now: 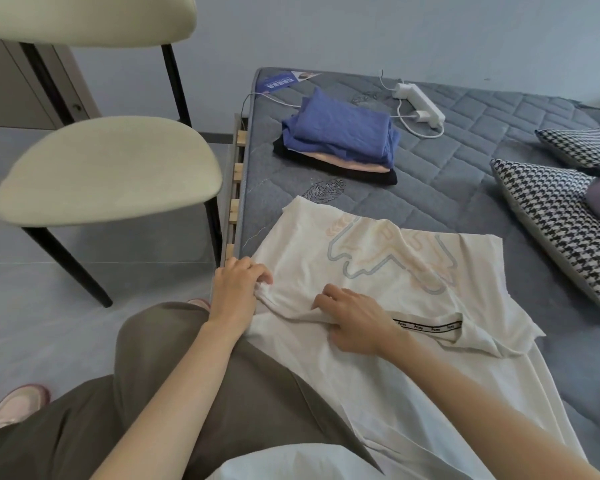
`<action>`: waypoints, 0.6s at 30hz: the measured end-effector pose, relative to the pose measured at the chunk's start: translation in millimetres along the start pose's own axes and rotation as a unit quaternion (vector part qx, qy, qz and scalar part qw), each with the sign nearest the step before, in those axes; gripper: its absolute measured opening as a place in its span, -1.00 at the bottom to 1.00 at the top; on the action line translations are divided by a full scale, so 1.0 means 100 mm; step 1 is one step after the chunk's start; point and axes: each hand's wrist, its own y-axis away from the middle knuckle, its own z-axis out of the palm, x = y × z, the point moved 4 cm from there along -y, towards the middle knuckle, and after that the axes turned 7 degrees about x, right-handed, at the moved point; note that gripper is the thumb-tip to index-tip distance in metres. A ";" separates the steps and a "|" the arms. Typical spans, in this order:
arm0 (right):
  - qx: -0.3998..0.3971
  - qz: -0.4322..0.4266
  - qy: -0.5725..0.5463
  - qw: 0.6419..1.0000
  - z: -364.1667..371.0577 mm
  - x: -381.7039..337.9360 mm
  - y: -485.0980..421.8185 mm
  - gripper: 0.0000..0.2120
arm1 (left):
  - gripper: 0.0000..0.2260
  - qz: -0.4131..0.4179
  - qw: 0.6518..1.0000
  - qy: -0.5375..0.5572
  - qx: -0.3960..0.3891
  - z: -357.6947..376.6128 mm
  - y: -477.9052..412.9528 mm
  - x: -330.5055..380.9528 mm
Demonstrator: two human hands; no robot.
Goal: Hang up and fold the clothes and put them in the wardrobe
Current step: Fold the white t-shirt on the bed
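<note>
While the white T-shirt [378,271] lies spread on the mattress [465,188], the left hand [238,284] clenches a bunched edge at its nine o'clock side, and the right hand [352,318] pinches a fold at its six o'clock side. Folded clothes [340,140] sit stacked at twelve o'clock.

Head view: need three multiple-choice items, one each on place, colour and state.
1. Where is the folded pile? A) on a shelf B) on the mattress, beyond the white T-shirt C) in a basket
2. Colour of its top garment? A) blue B) red C) green
3. What is the left hand doing? A) hanging idle B) holding a hanger C) pinching the T-shirt

Answers: 1 B, the pile sits on the quilted mattress; 2 A, blue fabric lies on top; 3 C, its fingers curl round the shirt's edge.
</note>
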 end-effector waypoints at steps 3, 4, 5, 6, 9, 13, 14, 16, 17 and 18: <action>-0.084 0.046 -0.096 0.991 -0.10 0.08 -0.02 -0.65 | -0.60 -0.032 0.999 0.006 0.016 -0.01 -0.01 -0.02; -0.088 0.064 -0.127 0.986 -0.15 0.11 -0.03 -0.71 | -0.64 -0.045 0.998 0.016 0.027 -0.01 -0.02 -0.02; -0.083 0.086 -0.159 0.980 -0.19 0.15 -0.04 -0.76 | -0.66 -0.061 0.997 0.031 0.040 -0.02 -0.04 -0.03; -0.072 0.110 -0.186 0.974 -0.23 0.19 -0.05 -0.77 | -0.68 -0.075 0.995 0.047 0.052 -0.02 -0.07 -0.02; -0.026 0.157 -0.241 0.957 -0.27 0.29 -0.09 -0.79 | -0.71 -0.098 0.990 0.079 0.068 -0.01 -0.16 0.00; 0.027 0.193 -0.211 0.958 -0.27 0.46 -0.16 -0.82 | -0.72 -0.106 0.987 0.119 0.037 0.06 -0.39 0.04; 0.053 0.206 -0.194 0.958 -0.27 0.52 -0.18 -0.83 | -0.71 -0.107 0.986 0.127 0.018 0.10 -0.46 0.05; 0.119 0.224 -0.187 0.949 -0.28 0.63 -0.26 -0.81 | -0.68 -0.110 0.985 0.133 -0.026 0.20 -0.62 0.09; 0.151 0.222 -0.196 0.943 -0.28 0.68 -0.31 -0.79 | -0.66 -0.115 0.983 0.135 -0.043 0.24 -0.70 0.12; 0.177 0.216 -0.203 0.938 -0.28 0.72 -0.37 -0.78 | -0.64 -0.123 0.981 0.139 -0.053 0.29 -0.78 0.15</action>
